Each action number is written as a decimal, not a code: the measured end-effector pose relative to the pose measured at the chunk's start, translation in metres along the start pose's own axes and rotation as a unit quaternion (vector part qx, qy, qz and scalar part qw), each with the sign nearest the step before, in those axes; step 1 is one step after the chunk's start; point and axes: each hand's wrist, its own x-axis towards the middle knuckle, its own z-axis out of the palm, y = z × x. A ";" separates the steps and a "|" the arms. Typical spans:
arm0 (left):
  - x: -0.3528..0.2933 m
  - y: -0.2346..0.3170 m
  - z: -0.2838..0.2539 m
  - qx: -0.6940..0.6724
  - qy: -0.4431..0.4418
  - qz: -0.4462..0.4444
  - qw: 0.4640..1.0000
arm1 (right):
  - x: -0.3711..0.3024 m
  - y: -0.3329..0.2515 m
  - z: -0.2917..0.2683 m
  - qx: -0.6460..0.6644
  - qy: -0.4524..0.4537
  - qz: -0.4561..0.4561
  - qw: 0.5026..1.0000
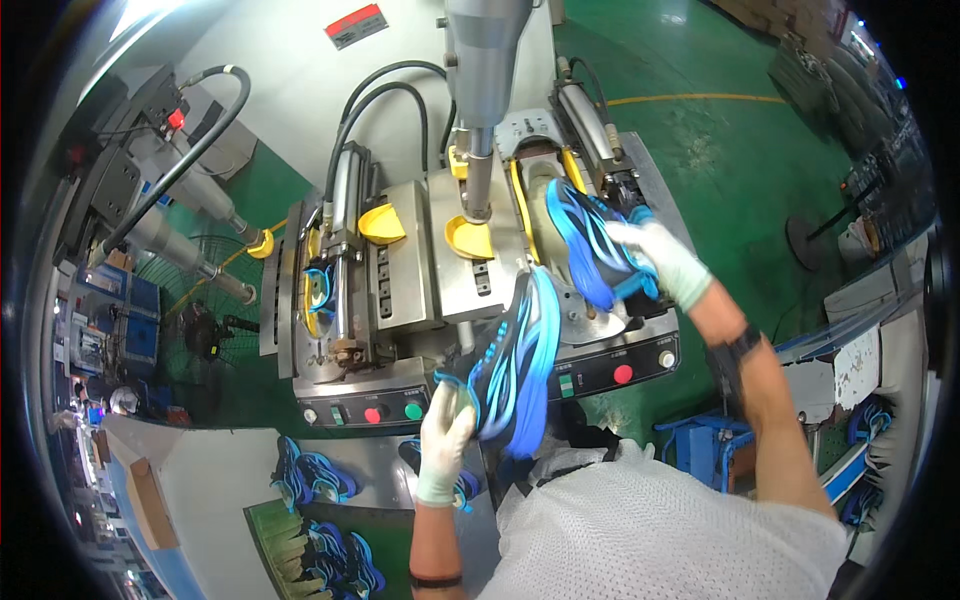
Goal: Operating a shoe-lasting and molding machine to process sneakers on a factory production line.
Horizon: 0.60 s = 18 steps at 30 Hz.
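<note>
My left hand (447, 440), in a white glove, is closed on the edge of a black shoe upper (512, 370) with cyan-to-blue strands, held in front of the machine. My right hand (664, 262), also gloved, grips the near part of a second shoe upper (592, 245) of the same kind. That one lies over the right-hand station of the press machine (545, 185), between yellow pads (524, 212). The right fingertips are partly hidden by the upper.
Two yellow curved pads (382, 225) stand at the machine's middle blocks, under a vertical grey cylinder (478, 170). Red and green buttons (414, 411) line its front panel. More shoe uppers (312, 475) lie on the metal table at lower left. A fan (205, 330) stands left.
</note>
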 end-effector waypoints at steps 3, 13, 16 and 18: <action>-0.100 -0.011 -0.035 0.076 0.073 -0.104 0.989 | 0.130 0.014 -0.002 -0.346 0.113 0.010 0.931; -0.309 -0.177 -0.041 0.140 0.593 -0.148 0.779 | 0.207 0.083 -0.050 -0.558 0.097 -0.110 0.817; -0.292 -0.300 -0.068 0.107 0.650 -0.149 0.737 | 0.281 0.080 -0.139 -0.478 0.013 -0.140 0.867; -0.275 -0.371 -0.067 0.152 0.631 -0.130 0.750 | 0.300 0.075 -0.136 -0.497 -0.005 -0.034 0.867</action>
